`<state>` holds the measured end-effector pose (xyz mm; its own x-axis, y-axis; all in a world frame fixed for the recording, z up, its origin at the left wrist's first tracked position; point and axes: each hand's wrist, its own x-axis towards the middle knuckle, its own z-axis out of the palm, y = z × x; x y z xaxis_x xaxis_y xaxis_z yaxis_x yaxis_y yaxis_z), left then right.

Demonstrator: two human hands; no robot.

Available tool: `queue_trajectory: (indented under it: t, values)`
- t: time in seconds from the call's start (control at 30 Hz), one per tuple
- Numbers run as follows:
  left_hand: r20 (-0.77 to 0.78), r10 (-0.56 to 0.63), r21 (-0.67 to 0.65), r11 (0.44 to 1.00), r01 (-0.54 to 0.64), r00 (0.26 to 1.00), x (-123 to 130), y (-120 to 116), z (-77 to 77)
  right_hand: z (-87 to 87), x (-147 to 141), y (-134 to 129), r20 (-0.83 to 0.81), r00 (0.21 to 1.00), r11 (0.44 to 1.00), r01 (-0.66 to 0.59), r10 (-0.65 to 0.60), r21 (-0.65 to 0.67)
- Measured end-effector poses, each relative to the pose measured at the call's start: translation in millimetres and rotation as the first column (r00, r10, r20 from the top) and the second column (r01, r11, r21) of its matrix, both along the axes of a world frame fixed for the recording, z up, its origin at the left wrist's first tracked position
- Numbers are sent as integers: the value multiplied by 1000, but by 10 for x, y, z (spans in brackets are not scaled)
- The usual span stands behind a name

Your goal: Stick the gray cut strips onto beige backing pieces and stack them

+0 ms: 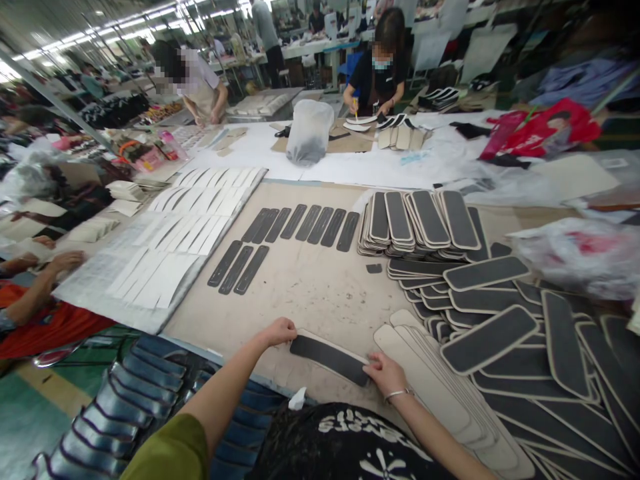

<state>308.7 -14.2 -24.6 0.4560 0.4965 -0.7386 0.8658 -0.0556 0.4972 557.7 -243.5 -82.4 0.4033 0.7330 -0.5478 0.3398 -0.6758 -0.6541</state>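
Between my two hands is a long dark grey strip with a beige backing edge (329, 358), near the front of the table. My left hand (278, 331) pinches its left end, and my right hand (387, 375) grips the right end. Right beside my right hand lies a fanned stack of long beige rounded pieces (425, 367). Farther up the table, thin black rectangular pieces (307, 223) lie in a slanted row, with several more black pieces (244, 270) in a shorter row below.
Neat stacks of grey panels with beige edges (430, 217) stand at the right, above a loose heap of similar panels (493, 333). White strips (195, 220) cover a board at the left. Behind are a plastic bag (310, 130) and co-workers (380, 73). Another person's hand (67, 260) shows at far left.
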Motion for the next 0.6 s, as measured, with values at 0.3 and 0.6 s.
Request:
queue_trajectory:
  t: [0.3, 0.6]
  values:
    - [-38, 17, 73, 997, -14, 999, -10, -10, -333, -81, 25, 16, 126, 989, 997, -76, 80, -35]
    - [24, 48, 136, 989, -51, 999, -100, -82, -388, -93, 28, 24, 166, 977, 990, -127, 135, -59]
